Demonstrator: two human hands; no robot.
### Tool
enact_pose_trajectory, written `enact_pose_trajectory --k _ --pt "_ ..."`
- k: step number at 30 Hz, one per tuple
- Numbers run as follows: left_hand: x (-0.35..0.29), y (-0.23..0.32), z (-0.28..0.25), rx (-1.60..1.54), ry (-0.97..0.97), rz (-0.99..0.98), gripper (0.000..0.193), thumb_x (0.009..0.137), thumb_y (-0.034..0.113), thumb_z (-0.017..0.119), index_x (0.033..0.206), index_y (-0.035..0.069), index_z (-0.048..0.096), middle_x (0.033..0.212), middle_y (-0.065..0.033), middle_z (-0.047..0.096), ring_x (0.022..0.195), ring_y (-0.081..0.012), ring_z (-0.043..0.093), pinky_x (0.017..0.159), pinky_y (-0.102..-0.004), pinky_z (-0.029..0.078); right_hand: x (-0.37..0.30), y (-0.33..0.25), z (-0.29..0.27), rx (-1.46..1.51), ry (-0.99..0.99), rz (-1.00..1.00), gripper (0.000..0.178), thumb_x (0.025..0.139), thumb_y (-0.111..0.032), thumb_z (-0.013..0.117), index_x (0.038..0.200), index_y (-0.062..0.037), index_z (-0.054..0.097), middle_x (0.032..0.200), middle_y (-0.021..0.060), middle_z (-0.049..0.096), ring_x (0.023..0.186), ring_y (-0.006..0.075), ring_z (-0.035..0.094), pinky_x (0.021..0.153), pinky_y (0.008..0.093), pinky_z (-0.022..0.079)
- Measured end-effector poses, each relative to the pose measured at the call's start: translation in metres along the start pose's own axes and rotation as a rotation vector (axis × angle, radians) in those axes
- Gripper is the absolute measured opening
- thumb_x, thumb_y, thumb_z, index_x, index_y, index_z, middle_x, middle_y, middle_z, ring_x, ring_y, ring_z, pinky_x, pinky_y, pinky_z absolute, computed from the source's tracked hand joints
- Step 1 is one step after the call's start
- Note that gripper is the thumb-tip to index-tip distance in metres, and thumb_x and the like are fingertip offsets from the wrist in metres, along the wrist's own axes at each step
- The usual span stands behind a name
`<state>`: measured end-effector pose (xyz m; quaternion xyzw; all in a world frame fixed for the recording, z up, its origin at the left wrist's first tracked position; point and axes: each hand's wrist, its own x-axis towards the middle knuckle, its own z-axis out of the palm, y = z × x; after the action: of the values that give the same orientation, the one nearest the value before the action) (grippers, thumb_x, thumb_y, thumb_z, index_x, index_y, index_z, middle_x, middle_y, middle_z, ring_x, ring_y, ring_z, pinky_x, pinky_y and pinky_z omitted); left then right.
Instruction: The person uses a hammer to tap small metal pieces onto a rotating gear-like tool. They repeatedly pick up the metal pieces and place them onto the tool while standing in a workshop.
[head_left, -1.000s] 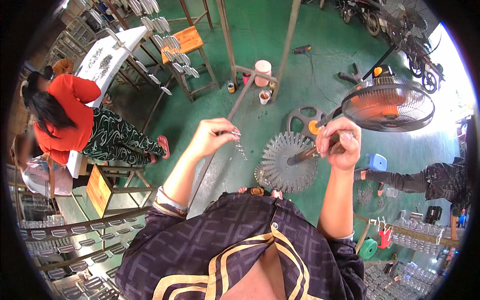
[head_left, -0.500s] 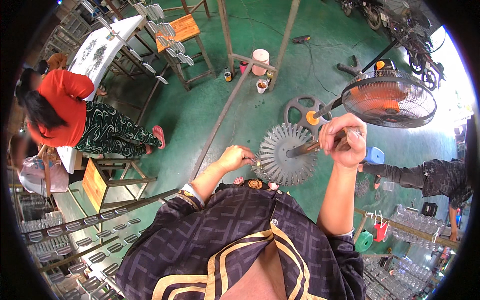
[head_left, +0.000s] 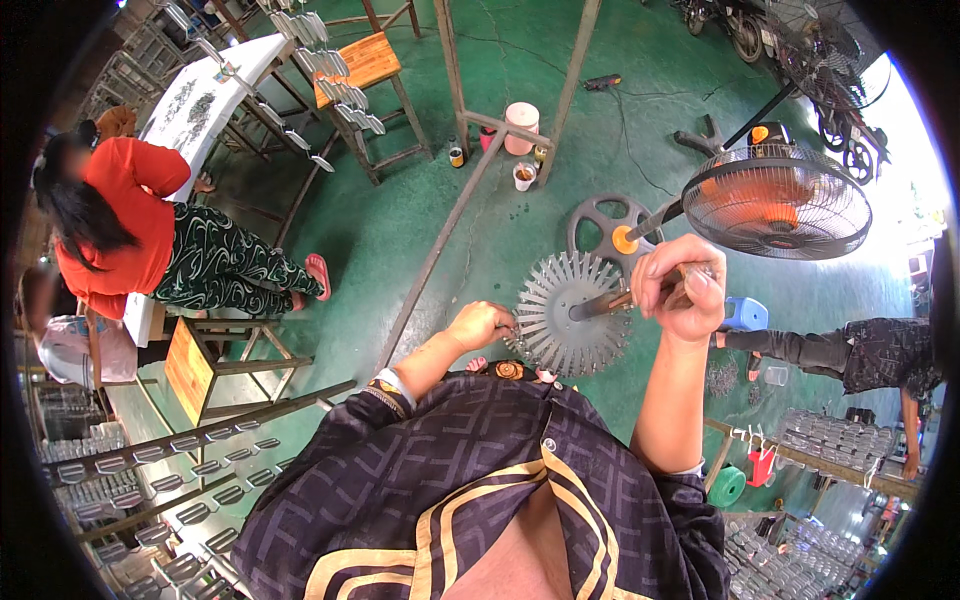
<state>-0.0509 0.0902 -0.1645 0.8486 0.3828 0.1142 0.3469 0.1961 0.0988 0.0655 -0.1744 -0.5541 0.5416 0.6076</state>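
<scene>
In front of me is a grey slotted disc, with many narrow blades around its rim. A brownish rod rises from its middle toward my right hand. My right hand is closed around the rod's upper end, with its fingers curled. At the disc's left rim, my left hand has its fingers drawn together in a pinch. Whatever lies between those fingertips is too small and hidden to name. Small bits sit along the blade tips near that hand.
A standing fan with a round base stands just beyond the disc. A metal frame runs along its left. Further off are a pink bucket, a wooden stool, a blue stool and people on both sides.
My left hand's fingers have curled in more at the disc's rim. My right hand and the rod have shifted slightly left and nearer. The disc's blades have shifted slightly.
</scene>
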Motion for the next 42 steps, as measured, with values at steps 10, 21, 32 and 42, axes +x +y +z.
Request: enact_pose_trajectory --k 10,21,32,42 --pt "0.005 0.007 -0.166 0.154 0.391 0.022 0.012 0.069 0.009 0.067 0.081 0.007 0.068 0.079 -0.0072 0.066 0.075 -0.0254 0.062 0.068 -0.034 0.049 -0.001 -0.001 0.008 0.002 0.059 0.002 0.037 0.077 -0.028 0.057 0.069 0.0077 0.051 0.046 0.0137 0.049 0.033 0.0184 0.044 0.033 0.0277 0.037" --pt "-0.044 0.119 -0.576 0.85 1.817 -0.122 0.039 0.071 0.043 0.067 0.09 0.009 0.068 0.083 -0.0085 0.066 0.08 -0.0256 0.063 0.072 -0.036 0.048 -0.005 0.0 0.006 0.095 0.091 0.001 0.032 0.075 -0.022 0.057 0.073 0.0105 0.054 0.049 0.0162 0.051 0.037 0.0195 0.049 0.033 0.0266 0.04" --pt "-0.033 0.16 -0.658 0.848 1.629 -0.708 0.039 0.071 0.04 0.062 0.094 0.009 0.067 0.1 -0.0136 0.063 0.096 -0.03 0.06 0.084 -0.038 0.047 -0.009 -0.003 0.003 0.04 0.117 -0.018 0.031 0.075 -0.02 0.054 0.071 0.0106 0.053 0.048 0.0155 0.05 0.033 0.0188 0.046 0.032 0.0265 0.039" --pt "-0.048 0.17 -0.653 0.761 1.785 -0.2 0.036 0.065 0.044 0.066 0.088 0.016 0.071 0.08 -0.0114 0.067 0.08 -0.0271 0.064 0.078 -0.0343 0.048 -0.008 -0.007 -0.001 0.033 0.17 -0.02 0.033 0.076 -0.022 0.055 0.07 0.0099 0.052 0.047 0.0155 0.049 0.033 0.0186 0.045 0.032 0.0266 0.039"
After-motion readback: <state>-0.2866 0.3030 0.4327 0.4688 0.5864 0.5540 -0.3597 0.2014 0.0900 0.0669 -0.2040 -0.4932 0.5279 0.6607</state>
